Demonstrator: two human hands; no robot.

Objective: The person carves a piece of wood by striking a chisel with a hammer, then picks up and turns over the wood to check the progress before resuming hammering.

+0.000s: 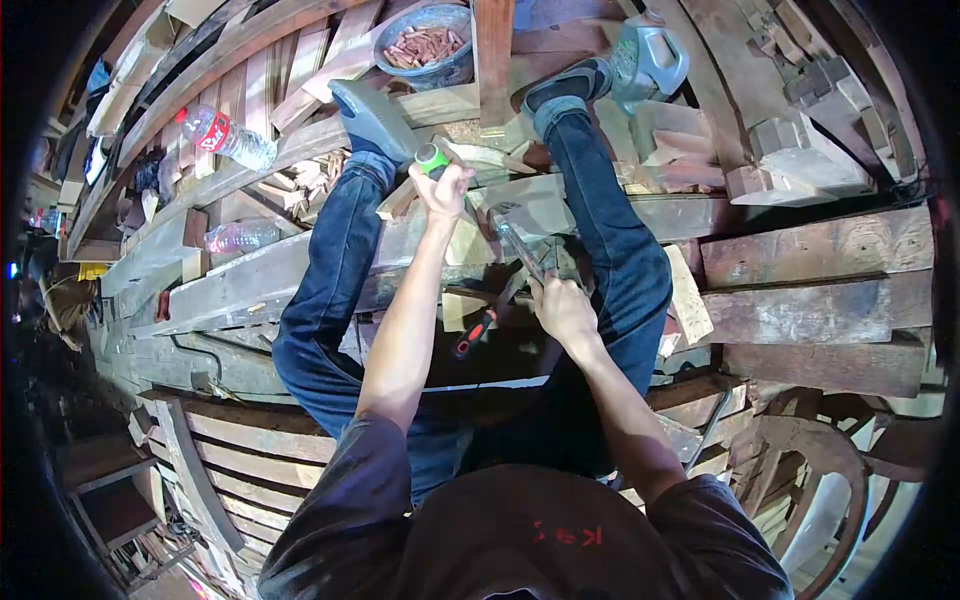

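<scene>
My left hand (445, 190) is closed around a tool with a green and dark handle (432, 160); its working end is hidden. To the right, my right hand (565, 312) grips a hammer (525, 252) by its shaft, with the metal head pointing up and away from me. Between my knees lies another tool with a red and black handle (475, 335), apart from both hands. A grey wooden beam (400, 245) runs crosswise beneath my hands, with pale wood offcuts around it.
A blue-grey bucket (460, 72) of small wooden pieces stands ahead. A red-labelled plastic bottle (235, 140) lies at the left, and a pale jug (640, 65) stands beyond my right foot. Stacked planks (810, 300) lie at the right. A curved wooden chair frame (830, 450) is behind them.
</scene>
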